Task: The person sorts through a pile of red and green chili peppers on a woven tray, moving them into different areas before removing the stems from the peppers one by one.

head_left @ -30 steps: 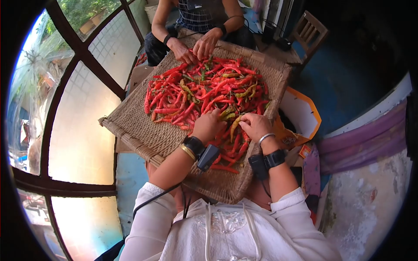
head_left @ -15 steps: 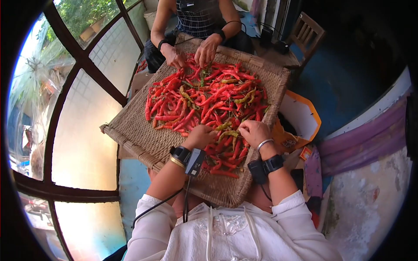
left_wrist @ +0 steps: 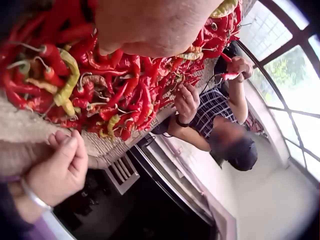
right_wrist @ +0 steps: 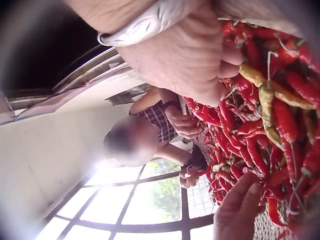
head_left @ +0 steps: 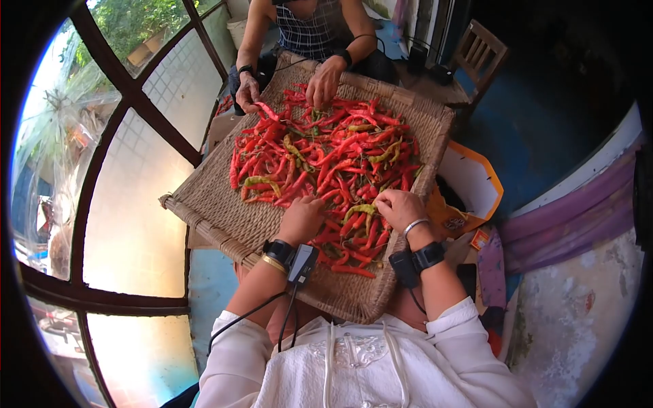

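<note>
Heaped red chili peppers [head_left: 340, 149] lie on a woven stool top [head_left: 204, 194], with several yellow-green ones among them. My left hand [head_left: 303, 219] is low over the near left side of the heap. In the right wrist view, the thumb and forefinger of my left hand [right_wrist: 240, 205] are extended beside red peppers, with no pepper between them. My right hand [head_left: 400, 209] has curled fingers, its fingertips close to a curved yellow-green pepper [head_left: 359, 212]. I cannot tell whether my right fingertips pinch something small. Another yellow-green pepper [head_left: 262, 182] lies at the heap's left edge.
Across the stool a person [head_left: 309, 30] handles peppers, lifting a red one [head_left: 267, 111] at the far left. An orange-rimmed container [head_left: 469, 180] stands right of the stool. Behind it is a wooden chair [head_left: 479, 54]. Framed windows [head_left: 132, 197] run along the left.
One yellow-green pepper has gone from between my hands to the heap's left edge. My left hand has moved left and nearer my body. The other person has raised a red pepper leftward.
</note>
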Demonstrator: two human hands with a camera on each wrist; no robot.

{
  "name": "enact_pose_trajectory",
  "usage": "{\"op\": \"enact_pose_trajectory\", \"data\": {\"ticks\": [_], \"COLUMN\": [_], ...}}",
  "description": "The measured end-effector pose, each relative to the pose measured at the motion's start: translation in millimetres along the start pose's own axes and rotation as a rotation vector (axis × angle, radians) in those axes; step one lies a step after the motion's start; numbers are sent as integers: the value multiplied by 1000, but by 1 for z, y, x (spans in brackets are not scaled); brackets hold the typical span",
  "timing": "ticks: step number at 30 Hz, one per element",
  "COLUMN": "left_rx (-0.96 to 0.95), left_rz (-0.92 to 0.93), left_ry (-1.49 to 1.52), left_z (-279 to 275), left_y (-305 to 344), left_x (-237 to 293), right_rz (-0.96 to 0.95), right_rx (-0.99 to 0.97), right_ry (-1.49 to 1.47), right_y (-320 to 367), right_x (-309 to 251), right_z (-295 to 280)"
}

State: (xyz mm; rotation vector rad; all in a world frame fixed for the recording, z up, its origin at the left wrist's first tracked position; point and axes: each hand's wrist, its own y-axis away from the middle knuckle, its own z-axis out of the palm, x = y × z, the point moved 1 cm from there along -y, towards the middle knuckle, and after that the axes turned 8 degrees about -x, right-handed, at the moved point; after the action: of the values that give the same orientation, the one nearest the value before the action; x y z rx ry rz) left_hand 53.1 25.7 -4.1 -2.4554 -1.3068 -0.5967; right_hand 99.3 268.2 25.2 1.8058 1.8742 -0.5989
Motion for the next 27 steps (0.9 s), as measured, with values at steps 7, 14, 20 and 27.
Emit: {"op": "enact_pose_trajectory", "data": {"ticks": [7, 14, 20, 27], "left_rx": [-201, -188, -137, 42], "left_rz": [9, 60, -176, -251], "left_ry": [-404, 128, 721, 1011], "left_z": [-1, -42, -86, -103], "left_y": [3, 8, 30, 41], "left_x": [-1, -8, -22, -43], "right_rz": [-30, -16, -18, -33], "right_rx": [23, 23, 17, 20], "right_ry": [-7, -39, -38, -34], "right_y": [-1, -2, -5, -3], "right_x": [4, -5, -2, -5], "right_z": [4, -8, -7, -8]}}
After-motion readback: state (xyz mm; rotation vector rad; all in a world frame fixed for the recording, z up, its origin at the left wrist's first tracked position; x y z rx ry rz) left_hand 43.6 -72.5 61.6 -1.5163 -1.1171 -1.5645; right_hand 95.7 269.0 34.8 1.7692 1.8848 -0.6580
